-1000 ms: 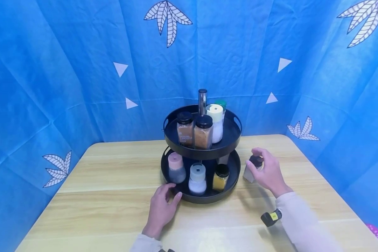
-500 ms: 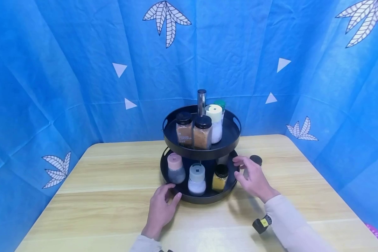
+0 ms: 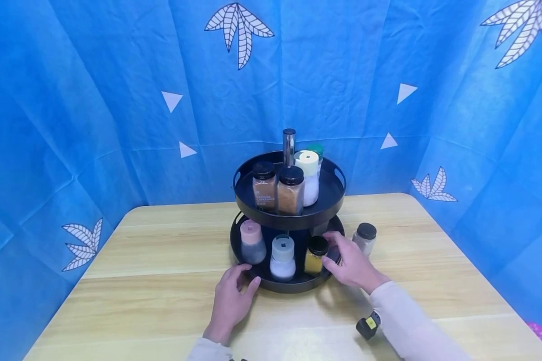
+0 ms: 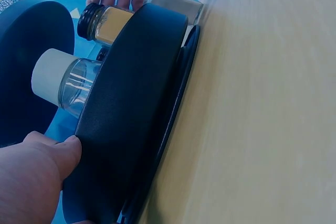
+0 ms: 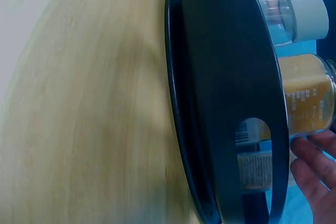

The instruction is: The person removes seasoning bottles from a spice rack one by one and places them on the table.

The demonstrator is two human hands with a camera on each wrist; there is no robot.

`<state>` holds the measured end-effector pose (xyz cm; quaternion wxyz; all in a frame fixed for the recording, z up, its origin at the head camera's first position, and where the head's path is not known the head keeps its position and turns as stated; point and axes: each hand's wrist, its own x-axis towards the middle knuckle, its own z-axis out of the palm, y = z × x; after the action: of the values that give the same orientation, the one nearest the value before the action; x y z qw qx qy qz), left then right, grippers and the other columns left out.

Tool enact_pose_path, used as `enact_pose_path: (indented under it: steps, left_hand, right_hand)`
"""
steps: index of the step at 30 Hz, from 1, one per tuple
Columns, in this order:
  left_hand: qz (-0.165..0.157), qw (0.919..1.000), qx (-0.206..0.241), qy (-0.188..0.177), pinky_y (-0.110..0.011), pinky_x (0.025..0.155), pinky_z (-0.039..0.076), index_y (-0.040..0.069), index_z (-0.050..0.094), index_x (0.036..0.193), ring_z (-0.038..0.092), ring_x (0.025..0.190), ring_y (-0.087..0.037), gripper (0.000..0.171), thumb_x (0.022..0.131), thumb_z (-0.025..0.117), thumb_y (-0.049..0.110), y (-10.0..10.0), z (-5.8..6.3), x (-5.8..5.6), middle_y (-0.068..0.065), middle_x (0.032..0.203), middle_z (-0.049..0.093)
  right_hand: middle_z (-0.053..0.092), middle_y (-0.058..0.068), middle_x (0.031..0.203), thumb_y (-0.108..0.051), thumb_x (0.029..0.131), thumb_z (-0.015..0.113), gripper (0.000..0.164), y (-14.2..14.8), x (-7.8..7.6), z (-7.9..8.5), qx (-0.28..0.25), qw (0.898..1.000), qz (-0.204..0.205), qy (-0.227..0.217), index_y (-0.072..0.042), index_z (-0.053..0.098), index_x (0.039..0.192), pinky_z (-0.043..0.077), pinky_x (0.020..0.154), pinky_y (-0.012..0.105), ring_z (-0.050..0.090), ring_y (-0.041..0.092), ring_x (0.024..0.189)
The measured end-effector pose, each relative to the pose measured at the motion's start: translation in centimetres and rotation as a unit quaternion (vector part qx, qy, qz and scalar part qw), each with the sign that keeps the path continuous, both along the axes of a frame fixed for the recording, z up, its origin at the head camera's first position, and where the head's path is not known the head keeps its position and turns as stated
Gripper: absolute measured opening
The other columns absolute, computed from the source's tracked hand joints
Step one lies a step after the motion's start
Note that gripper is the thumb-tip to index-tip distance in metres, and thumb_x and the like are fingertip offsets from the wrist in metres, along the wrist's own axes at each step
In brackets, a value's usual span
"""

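A black two-tier turntable organizer (image 3: 293, 288) holds seasoning jars. At the lower tier's front left, my left hand (image 3: 232, 296) rests on the rim with thumb and index finger spread; the thumb (image 4: 68, 153) touches the rim's edge in the left wrist view. My right hand (image 3: 352, 260) reaches over the lower tier's right side. Its thumb and fingers stand around a black-lidded jar of yellow powder (image 3: 313, 263), fingertips right at its side. Left of that jar stand a white-capped jar (image 3: 283, 260) and a pink-capped jar (image 3: 253, 245).
A black-lidded jar of grey powder (image 3: 364, 240) stands on the wooden table (image 3: 162, 291), right of the organizer. The upper tier carries two black-lidded brown spice jars, a white-capped jar (image 3: 310, 188) and a green-capped one (image 3: 316, 149). Blue curtain (image 3: 339, 75) encloses the back and sides.
My right hand has let go of the grey powder jar on the table and moved left to the yellow powder jar. My left hand has stayed at the rim.
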<state>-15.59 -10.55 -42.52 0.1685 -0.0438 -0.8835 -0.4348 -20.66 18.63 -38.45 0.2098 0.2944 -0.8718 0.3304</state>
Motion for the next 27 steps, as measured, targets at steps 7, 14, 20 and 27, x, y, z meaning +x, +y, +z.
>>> enact_pose_path:
  steps: [7,14,20,27]
  left_hand:
    - [-0.001,1.0000,0.002,-0.001,-0.039,0.081,0.058,0.009,0.063,0.113,0.061,0.101,-0.029,0.033,0.083,0.073,0.021,0.02,-0.13,-0.03,-0.018,0.122,0.059]
    - [0.002,1.0000,0.001,0.002,-0.039,0.080,0.058,0.009,0.064,0.112,0.061,0.100,-0.029,0.033,0.083,0.073,0.021,0.07,0.00,-0.04,-0.017,0.121,0.060]
    - [0.002,1.0000,-0.006,0.002,-0.040,0.079,0.058,0.008,0.063,0.113,0.061,0.097,-0.028,0.033,0.083,0.073,0.021,0.09,0.00,-0.09,-0.017,0.120,0.060]
    - [0.004,0.9999,-0.013,0.003,-0.039,0.078,0.057,0.009,0.064,0.113,0.060,0.096,-0.027,0.034,0.083,0.073,0.022,0.08,-0.01,-0.08,-0.017,0.120,0.060]
  right_hand:
    - [0.064,0.013,0.096,-0.027,0.073,0.074,0.062,-0.74,0.15,-0.16,0.037,0.996,-0.045,-0.060,-0.004,0.046,0.124,0.055,0.072,0.041,0.061,0.022,0.083]
    - [0.066,0.015,0.098,-0.024,0.075,0.074,0.060,-0.82,-0.16,-0.02,0.026,0.997,-0.028,-0.067,-0.003,0.046,0.123,0.056,0.070,0.040,0.062,0.020,0.081]
    - [0.067,0.013,0.095,-0.023,0.077,0.075,0.057,-0.56,-0.24,0.18,0.026,0.997,-0.011,-0.077,-0.003,0.046,0.122,0.056,0.068,0.037,0.062,0.016,0.078]
    - [0.067,0.010,0.090,-0.022,0.077,0.075,0.057,-0.56,-0.06,0.39,0.029,0.997,-0.005,-0.071,-0.003,0.046,0.122,0.056,0.065,0.035,0.061,0.013,0.074]
